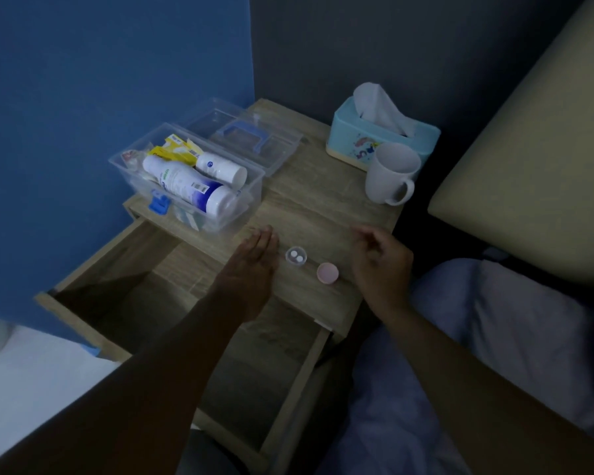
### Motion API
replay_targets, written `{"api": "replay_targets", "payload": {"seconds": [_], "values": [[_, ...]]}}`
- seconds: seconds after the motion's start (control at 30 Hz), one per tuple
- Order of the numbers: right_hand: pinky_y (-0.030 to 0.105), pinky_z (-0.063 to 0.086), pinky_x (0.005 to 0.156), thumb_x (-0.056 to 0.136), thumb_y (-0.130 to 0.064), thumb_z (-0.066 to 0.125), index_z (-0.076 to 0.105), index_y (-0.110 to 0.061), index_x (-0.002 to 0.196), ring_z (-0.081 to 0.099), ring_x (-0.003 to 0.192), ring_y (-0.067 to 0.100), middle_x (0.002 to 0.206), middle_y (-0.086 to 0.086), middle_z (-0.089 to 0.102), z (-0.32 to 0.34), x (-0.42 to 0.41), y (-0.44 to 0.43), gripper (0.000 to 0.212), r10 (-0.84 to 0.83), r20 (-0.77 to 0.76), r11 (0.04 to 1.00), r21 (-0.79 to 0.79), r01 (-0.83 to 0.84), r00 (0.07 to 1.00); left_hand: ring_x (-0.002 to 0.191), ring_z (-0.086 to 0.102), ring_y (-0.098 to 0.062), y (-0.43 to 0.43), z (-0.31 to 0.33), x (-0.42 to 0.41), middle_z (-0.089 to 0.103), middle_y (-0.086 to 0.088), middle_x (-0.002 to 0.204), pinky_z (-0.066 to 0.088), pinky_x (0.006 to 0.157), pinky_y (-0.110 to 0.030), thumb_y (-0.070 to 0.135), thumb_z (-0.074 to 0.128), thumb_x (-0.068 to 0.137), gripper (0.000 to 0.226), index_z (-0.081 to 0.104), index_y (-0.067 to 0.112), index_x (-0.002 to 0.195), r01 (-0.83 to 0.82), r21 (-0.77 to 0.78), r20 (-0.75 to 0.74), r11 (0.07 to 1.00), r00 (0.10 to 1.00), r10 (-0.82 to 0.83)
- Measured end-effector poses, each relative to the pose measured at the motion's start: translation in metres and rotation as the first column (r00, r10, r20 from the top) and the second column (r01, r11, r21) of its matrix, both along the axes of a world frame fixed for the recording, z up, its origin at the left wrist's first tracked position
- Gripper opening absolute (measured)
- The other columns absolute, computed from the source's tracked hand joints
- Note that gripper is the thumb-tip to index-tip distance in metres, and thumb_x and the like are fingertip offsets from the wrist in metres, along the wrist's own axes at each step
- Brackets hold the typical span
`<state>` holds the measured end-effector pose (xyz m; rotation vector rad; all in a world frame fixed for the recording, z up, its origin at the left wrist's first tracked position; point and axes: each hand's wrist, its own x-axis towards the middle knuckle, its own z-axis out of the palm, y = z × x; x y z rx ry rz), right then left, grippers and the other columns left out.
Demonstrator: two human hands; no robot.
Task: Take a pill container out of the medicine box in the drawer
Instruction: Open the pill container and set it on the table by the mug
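Observation:
A small clear pill container [296, 257] stands uncapped on the wooden nightstand top [323, 207], with two white pills inside. Its pink cap [327, 273] lies just to the right of it. The clear medicine box [189, 180] sits on the top's left part, its lid [251, 138] off behind it, holding white bottles and yellow packets. Below, the drawer [172, 303] is pulled out and looks empty. My left hand [251, 269] lies flat, fingers together, just left of the container without touching it. My right hand [379, 262] hovers right of the cap, fingers loosely curled, holding nothing.
A white mug [390, 174] and a light-blue tissue box [381, 132] stand at the nightstand's back right. A bed with a beige headboard [528, 149] and pale bedding [494, 337] borders the right side. A blue wall [100, 80] stands to the left.

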<state>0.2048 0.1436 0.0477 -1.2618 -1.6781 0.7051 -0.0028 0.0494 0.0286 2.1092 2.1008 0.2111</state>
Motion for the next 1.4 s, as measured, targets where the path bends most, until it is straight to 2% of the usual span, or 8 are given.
{"api": "replay_targets", "payload": {"seconds": [0.13, 0.27, 0.37, 0.5, 0.67, 0.8, 1.07, 1.4], "values": [[0.029, 0.051, 0.094, 0.087, -0.005, 0.06, 0.067, -0.006, 0.117, 0.064, 0.11, 0.022, 0.118, 0.011, 0.068, 0.029, -0.008, 0.037, 0.031, -0.061, 0.108, 0.975, 0.22, 0.035, 0.992, 0.151, 0.005, -0.027, 0.001, 0.001, 0.0, 0.005, -0.016, 0.163, 0.004, 0.124, -0.037, 0.024, 0.04, 0.1, 0.064, 0.011, 0.005, 0.154, -0.011, 0.008, 0.04, 1.0, 0.999, 0.011], [0.041, 0.031, 0.119, 0.09, -0.012, 0.06, 0.036, -0.003, 0.149, 0.032, 0.144, 0.028, 0.154, 0.017, 0.036, 0.044, -0.013, 0.074, 0.064, -0.057, 0.279, 0.993, 0.112, 0.026, 0.958, 0.151, 0.004, -0.026, -0.001, 0.004, 0.001, 0.003, -0.015, 0.163, 0.004, 0.124, -0.036, 0.024, 0.039, 0.101, 0.064, 0.009, 0.005, 0.154, -0.013, 0.017, 0.048, 1.0, 0.999, 0.012], [0.045, 0.015, 0.125, 0.093, -0.026, 0.061, 0.015, -0.001, 0.156, 0.009, 0.153, 0.032, 0.164, 0.018, 0.013, 0.047, -0.012, 0.099, 0.082, -0.073, 0.48, 0.997, 0.041, 0.061, 0.874, 0.152, 0.004, -0.025, -0.002, 0.003, 0.002, 0.003, -0.016, 0.163, 0.0, 0.124, -0.034, 0.023, 0.038, 0.101, 0.063, 0.01, 0.005, 0.154, -0.012, 0.052, 0.058, 0.999, 0.998, 0.009], [0.046, 0.018, 0.124, 0.09, -0.042, 0.063, 0.003, 0.0, 0.156, 0.009, 0.152, 0.034, 0.165, 0.018, 0.008, 0.047, -0.012, 0.122, 0.099, -0.054, 0.549, 0.993, -0.06, 0.104, 0.834, 0.151, 0.007, -0.027, -0.004, 0.004, 0.003, 0.008, -0.019, 0.162, -0.002, 0.121, -0.031, 0.018, 0.039, 0.101, 0.059, 0.015, 0.001, 0.152, -0.007, 0.097, 0.086, 0.995, 0.996, -0.002], [0.033, 0.044, 0.104, 0.086, -0.037, 0.068, 0.028, -0.002, 0.149, 0.043, 0.135, 0.029, 0.148, 0.015, 0.036, 0.044, -0.017, 0.132, 0.082, -0.126, 0.455, 0.987, -0.029, 0.156, 0.882, 0.149, 0.015, -0.032, -0.004, 0.003, 0.004, 0.018, -0.022, 0.159, 0.003, 0.122, -0.035, 0.013, 0.047, 0.098, 0.057, 0.025, -0.002, 0.149, -0.022, 0.115, 0.132, 0.993, 0.991, 0.007], [0.024, 0.044, 0.085, 0.082, -0.036, 0.074, 0.042, -0.007, 0.139, 0.051, 0.126, 0.023, 0.138, 0.01, 0.046, 0.048, -0.015, 0.129, 0.071, -0.125, 0.425, 0.99, -0.006, 0.141, 0.897, 0.15, 0.015, -0.03, -0.003, 0.0, 0.003, 0.017, -0.02, 0.16, 0.009, 0.123, -0.039, 0.015, 0.045, 0.098, 0.058, 0.024, 0.0, 0.15, -0.029, 0.107, 0.136, 0.994, 0.991, 0.014], [0.036, 0.047, 0.102, 0.079, -0.039, 0.077, 0.047, -0.009, 0.134, 0.05, 0.124, 0.021, 0.132, 0.007, 0.053, 0.059, -0.02, 0.083, 0.069, 0.034, 0.387, 0.997, 0.048, -0.057, 0.922, 0.151, 0.01, -0.027, -0.001, -0.003, 0.003, 0.012, -0.017, 0.162, 0.007, 0.123, -0.038, 0.019, 0.039, 0.101, 0.057, 0.02, 0.002, 0.152, -0.037, 0.1, 0.141, 0.994, 0.99, 0.022], [0.022, 0.038, 0.086, 0.07, -0.039, 0.084, 0.052, -0.013, 0.134, 0.054, 0.116, 0.016, 0.128, 0.002, 0.059, 0.049, -0.023, 0.035, 0.076, 0.092, 0.371, 0.993, 0.029, -0.11, 0.924, 0.15, 0.012, -0.029, -0.001, -0.005, 0.002, 0.014, -0.019, 0.161, 0.01, 0.123, -0.041, 0.019, 0.043, 0.099, 0.06, 0.02, 0.002, 0.152, -0.035, 0.093, 0.126, 0.995, 0.992, 0.023]]}}
